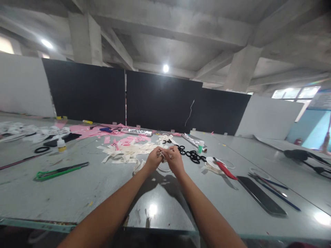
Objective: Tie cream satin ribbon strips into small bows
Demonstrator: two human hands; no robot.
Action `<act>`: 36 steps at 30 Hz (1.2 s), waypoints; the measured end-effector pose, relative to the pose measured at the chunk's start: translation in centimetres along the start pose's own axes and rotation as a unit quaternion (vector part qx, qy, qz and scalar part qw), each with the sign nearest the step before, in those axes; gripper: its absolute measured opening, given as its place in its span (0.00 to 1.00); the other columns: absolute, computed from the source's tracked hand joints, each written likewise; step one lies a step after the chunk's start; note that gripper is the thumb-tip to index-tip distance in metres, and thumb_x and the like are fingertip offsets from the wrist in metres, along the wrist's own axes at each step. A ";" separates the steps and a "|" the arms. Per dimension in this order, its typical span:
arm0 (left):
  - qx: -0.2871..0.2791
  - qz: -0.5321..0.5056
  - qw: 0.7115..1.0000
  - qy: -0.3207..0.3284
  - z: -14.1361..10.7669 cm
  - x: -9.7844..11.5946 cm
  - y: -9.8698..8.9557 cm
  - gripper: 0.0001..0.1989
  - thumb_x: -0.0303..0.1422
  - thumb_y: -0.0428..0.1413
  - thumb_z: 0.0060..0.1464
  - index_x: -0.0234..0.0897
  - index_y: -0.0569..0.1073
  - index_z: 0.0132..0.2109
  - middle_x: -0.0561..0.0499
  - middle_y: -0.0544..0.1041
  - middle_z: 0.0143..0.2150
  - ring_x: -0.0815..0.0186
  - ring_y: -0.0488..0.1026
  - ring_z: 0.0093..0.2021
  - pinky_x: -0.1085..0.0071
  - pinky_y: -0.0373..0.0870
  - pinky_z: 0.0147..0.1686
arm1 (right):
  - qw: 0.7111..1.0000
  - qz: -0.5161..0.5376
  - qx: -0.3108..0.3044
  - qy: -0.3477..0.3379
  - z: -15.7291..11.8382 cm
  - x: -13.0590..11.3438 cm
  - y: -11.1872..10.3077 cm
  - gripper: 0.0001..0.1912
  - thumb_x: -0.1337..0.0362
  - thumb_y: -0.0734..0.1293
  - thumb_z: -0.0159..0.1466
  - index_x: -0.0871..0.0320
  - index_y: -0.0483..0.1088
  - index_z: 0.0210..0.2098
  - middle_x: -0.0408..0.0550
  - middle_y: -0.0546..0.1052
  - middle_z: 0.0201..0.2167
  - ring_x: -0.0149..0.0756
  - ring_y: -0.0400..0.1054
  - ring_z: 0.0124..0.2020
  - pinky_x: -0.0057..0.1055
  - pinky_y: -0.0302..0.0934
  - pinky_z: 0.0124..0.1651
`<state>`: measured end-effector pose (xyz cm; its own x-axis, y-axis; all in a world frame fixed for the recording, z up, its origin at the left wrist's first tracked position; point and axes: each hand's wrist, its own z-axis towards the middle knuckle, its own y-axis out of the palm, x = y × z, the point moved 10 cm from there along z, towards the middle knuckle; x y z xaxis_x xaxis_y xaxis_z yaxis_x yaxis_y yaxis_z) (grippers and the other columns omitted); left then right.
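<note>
Over table (103, 193): two hands (177, 161), one white ring (164, 170).

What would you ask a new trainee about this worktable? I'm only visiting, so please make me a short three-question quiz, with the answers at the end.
1. True or false: the cluster of black rings lies to the right of the person's two hands.

2. Pick one: below its cap, the small upright container near those rings is mostly
a) red
b) green
c) purple

3. In a few words: what round, pale thing shows just below the left hand and the right hand?

Key:
1. True
2. b
3. A pale ring
</note>
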<state>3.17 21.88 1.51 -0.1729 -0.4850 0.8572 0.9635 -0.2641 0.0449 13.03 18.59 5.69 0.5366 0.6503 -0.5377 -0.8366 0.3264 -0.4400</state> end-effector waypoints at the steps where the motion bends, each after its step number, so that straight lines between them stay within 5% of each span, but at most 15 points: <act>1: 0.003 0.010 1.000 0.008 -0.2 0.1 0.0 0.11 0.28 0.55 0.46 0.37 0.63 0.38 0.58 0.70 0.23 0.73 0.67 0.21 0.77 0.61 0.24 | 1.000 0.019 0.002 0.020 0.1 0.5 0.0 0.13 0.56 0.64 0.61 0.49 0.78 0.40 0.48 0.71 0.40 0.33 0.67 0.34 0.30 0.63 0.35; 3: 0.015 0.034 0.999 0.015 -0.5 0.2 -0.1 0.17 0.27 0.55 0.46 0.38 0.61 0.44 0.60 0.70 0.22 0.73 0.67 0.20 0.78 0.61 0.23 | 0.993 0.084 -0.032 0.072 0.2 1.5 0.7 0.14 0.55 0.65 0.59 0.51 0.78 0.40 0.48 0.71 0.43 0.32 0.68 0.30 0.27 0.63 0.26; 7: 0.021 0.058 0.998 0.019 -0.9 0.8 0.0 0.28 0.29 0.55 0.49 0.39 0.55 0.56 0.60 0.71 0.22 0.71 0.69 0.21 0.77 0.62 0.24 | 0.956 0.208 -0.116 0.172 -0.2 3.1 2.7 0.18 0.55 0.65 0.57 0.57 0.76 0.42 0.46 0.74 0.29 0.30 0.66 0.20 0.24 0.59 0.14; 13: 0.027 0.075 0.995 0.051 -1.0 2.1 0.2 0.32 0.28 0.55 0.47 0.40 0.54 0.60 0.56 0.72 0.31 0.70 0.70 0.28 0.74 0.65 0.32 | 0.943 0.276 -0.035 0.183 -0.1 4.2 2.3 0.17 0.56 0.67 0.54 0.61 0.75 0.38 0.39 0.69 0.18 0.23 0.57 0.13 0.22 0.58 0.12; 17: 0.047 0.150 0.985 0.067 -1.6 3.2 -0.1 0.29 0.27 0.55 0.47 0.42 0.60 0.58 0.55 0.71 0.33 0.69 0.68 0.29 0.74 0.63 0.34 | 0.903 0.340 0.044 0.259 -1.1 6.3 2.8 0.17 0.57 0.70 0.50 0.60 0.70 0.36 0.34 0.65 0.15 0.24 0.57 0.12 0.22 0.58 0.12; 23: 0.087 0.216 0.970 0.074 -1.8 4.1 -1.3 0.26 0.28 0.55 0.47 0.44 0.65 0.56 0.55 0.71 0.33 0.69 0.65 0.28 0.73 0.61 0.33 | 0.882 0.360 -0.082 0.294 -1.9 5.6 4.5 0.18 0.52 0.72 0.50 0.63 0.70 0.22 0.42 0.70 0.16 0.27 0.64 0.16 0.27 0.67 0.22; 26: 0.094 0.145 0.985 0.027 -1.0 2.6 -2.1 0.28 0.28 0.57 0.44 0.42 0.64 0.55 0.57 0.69 0.31 0.73 0.63 0.24 0.74 0.59 0.29 | 0.863 0.378 -0.144 0.301 -2.3 5.1 4.8 0.17 0.54 0.74 0.49 0.64 0.73 0.24 0.44 0.73 0.19 0.28 0.66 0.19 0.28 0.68 0.26; 30: 0.016 -0.057 0.993 -0.103 -0.3 -0.5 -1.0 0.35 0.26 0.61 0.37 0.40 0.61 0.55 0.59 0.66 0.31 0.78 0.59 0.19 0.77 0.55 0.22 | 0.808 0.441 -0.210 0.329 -3.1 4.7 5.3 0.13 0.60 0.75 0.49 0.64 0.72 0.23 0.44 0.73 0.19 0.26 0.66 0.22 0.28 0.69 0.33; 36: -0.061 -0.224 0.959 -0.160 -1.3 0.4 0.4 0.34 0.24 0.64 0.34 0.41 0.66 0.52 0.55 0.66 0.38 0.75 0.68 0.28 0.75 0.64 0.29 | 0.745 0.485 -0.267 0.373 -4.4 3.9 5.8 0.09 0.65 0.73 0.54 0.65 0.72 0.29 0.43 0.71 0.22 0.23 0.64 0.21 0.27 0.70 0.34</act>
<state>3.26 20.46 1.20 -0.4740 -0.0238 0.8802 0.7721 -0.4918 0.4025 10.80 19.97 -2.14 -0.2122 -0.2243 -0.9511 -0.8138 -0.4982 0.2991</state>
